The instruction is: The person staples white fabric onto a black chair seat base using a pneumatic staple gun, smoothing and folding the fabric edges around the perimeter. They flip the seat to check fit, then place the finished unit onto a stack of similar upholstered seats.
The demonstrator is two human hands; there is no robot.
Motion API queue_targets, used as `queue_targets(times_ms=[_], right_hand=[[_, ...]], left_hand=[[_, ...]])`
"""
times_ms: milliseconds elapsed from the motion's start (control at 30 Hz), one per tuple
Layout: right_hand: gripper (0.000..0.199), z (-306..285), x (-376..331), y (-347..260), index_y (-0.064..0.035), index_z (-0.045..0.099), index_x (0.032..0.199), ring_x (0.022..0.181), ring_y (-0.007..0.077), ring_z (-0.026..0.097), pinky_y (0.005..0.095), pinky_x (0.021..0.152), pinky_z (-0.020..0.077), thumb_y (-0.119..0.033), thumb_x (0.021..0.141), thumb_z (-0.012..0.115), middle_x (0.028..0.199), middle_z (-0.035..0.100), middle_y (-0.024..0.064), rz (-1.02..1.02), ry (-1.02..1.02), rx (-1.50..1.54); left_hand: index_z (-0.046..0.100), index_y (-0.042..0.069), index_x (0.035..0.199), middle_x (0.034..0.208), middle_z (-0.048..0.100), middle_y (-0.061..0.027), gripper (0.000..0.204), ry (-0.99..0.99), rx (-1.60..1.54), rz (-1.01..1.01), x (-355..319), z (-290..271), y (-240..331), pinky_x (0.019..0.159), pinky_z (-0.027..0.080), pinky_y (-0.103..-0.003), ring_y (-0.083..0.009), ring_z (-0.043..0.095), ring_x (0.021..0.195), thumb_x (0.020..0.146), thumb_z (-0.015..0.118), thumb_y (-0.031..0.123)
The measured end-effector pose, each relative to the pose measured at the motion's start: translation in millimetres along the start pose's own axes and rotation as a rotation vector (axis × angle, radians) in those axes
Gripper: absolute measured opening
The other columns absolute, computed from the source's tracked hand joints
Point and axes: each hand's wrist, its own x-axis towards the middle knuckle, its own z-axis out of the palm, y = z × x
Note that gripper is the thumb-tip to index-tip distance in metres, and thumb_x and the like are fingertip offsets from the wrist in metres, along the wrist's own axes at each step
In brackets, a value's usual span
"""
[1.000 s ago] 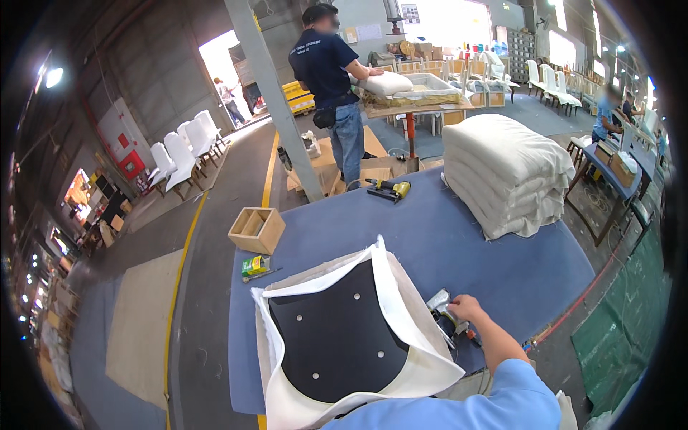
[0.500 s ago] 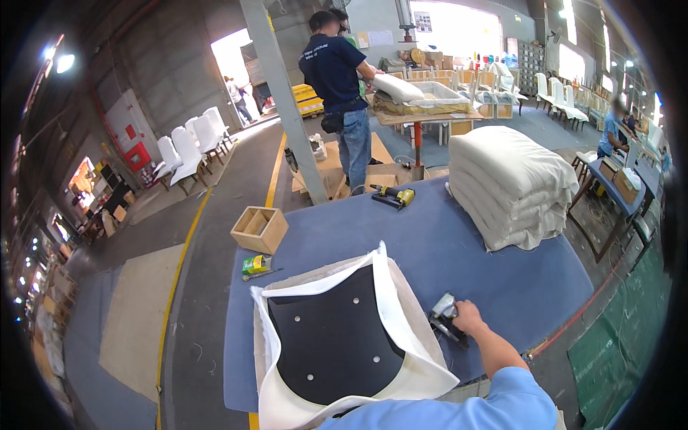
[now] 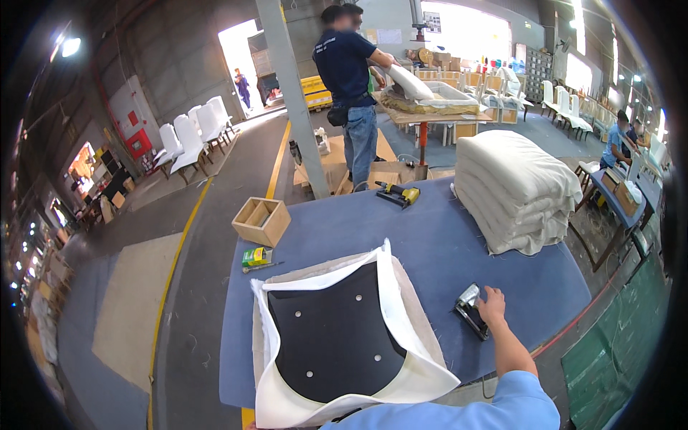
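Note:
On the blue-covered table, a pneumatic staple gun (image 3: 470,312) lies to the right of a chair seat. My right hand (image 3: 491,306) is at its right side, fingers spread and extended, not wrapped round the handle; fingertip contact is hard to make out. The seat's black underside panel (image 3: 333,333) faces up and has several round holes. White fabric (image 3: 390,308) stands up loosely around the panel, over a beige padded layer (image 3: 423,319). My left hand does not show; my blue sleeve covers the seat's near edge.
A second staple gun (image 3: 398,194) lies at the table's far edge, left of a stack of white cushions (image 3: 514,190). A wooden divided box (image 3: 261,221) and a green-yellow small box (image 3: 256,256) sit at the left. A co-worker (image 3: 351,93) stands beyond a grey post (image 3: 292,93).
The staple gun has moved right and slightly up, away from the seat. My right hand has moved with it and its fingers have loosened from the handle. The seat stays in place.

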Motion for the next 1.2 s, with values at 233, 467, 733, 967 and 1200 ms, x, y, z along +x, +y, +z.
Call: queue_targets(times_ms=[233, 467, 733, 967, 1200], right_hand=[[0.035, -14.2, 32.7, -79.7, -0.0020, 0.068, 0.120, 0.115, 0.0375, 0.062, 0.0455, 0.099, 0.0497, -0.012, 0.087, 0.073, 0.119, 0.067, 0.0179, -0.330, 0.154, 0.210], [0.025, 57.7, 3.8, -223.7, -0.0009, 0.072, 0.113, 0.104, 0.0336, 0.069, 0.0409, 0.090, 0.0541, -0.009, 0.089, 0.072, 0.109, 0.071, 0.0158, -0.617, -0.068, 0.376], [0.025, 142.8, -72.1, -451.3, -0.0034, 0.073, 0.111, 0.102, 0.0361, 0.067, 0.0449, 0.090, 0.0533, -0.014, 0.088, 0.073, 0.105, 0.072, 0.0166, -0.955, -0.534, 0.505], [0.039, 229.3, -86.1, -523.8, -0.0041, 0.067, 0.122, 0.115, 0.0395, 0.061, 0.0460, 0.102, 0.0487, -0.012, 0.084, 0.073, 0.119, 0.068, 0.0178, -1.149, -0.430, 0.370], [0.035, 268.5, -82.8, -532.3, -0.0071, 0.068, 0.120, 0.112, 0.0380, 0.062, 0.0465, 0.100, 0.0489, -0.010, 0.085, 0.070, 0.115, 0.070, 0.0157, -1.079, -0.528, 0.383]], left_hand=[[0.064, 0.010, 0.110, 0.088, 0.060, 0.0007, 0.013, 0.133, -0.010, 0.537, 55.3, -42.6, 47.4, 0.049, 0.044, -0.027, -0.0094, 0.054, 0.063, 0.097, 0.063, 0.011], [0.063, 0.003, 0.130, 0.107, 0.073, -0.0080, 0.033, -0.303, 0.015, 0.522, 59.8, 74.1, 133.8, 0.074, 0.054, -0.027, -0.0132, 0.066, 0.081, 0.099, 0.065, 0.016], [0.068, 0.004, 0.123, 0.107, 0.076, -0.0155, 0.035, -0.278, 0.257, 0.832, 105.9, 206.2, 173.9, 0.083, 0.057, -0.038, -0.0258, 0.074, 0.089, 0.095, 0.071, 0.023], [0.069, 0.004, 0.119, 0.107, 0.069, -0.0143, 0.038, -0.088, 0.562, 0.775, 120.5, 267.2, 185.3, 0.087, 0.053, -0.045, -0.0326, 0.068, 0.099, 0.087, 0.077, 0.022], [0.067, 0.003, 0.114, 0.109, 0.065, -0.0180, 0.029, 0.060, 0.669, 0.727, 131.8, 290.6, 180.8, 0.091, 0.052, -0.050, -0.0393, 0.065, 0.102, 0.088, 0.066, 0.017]])
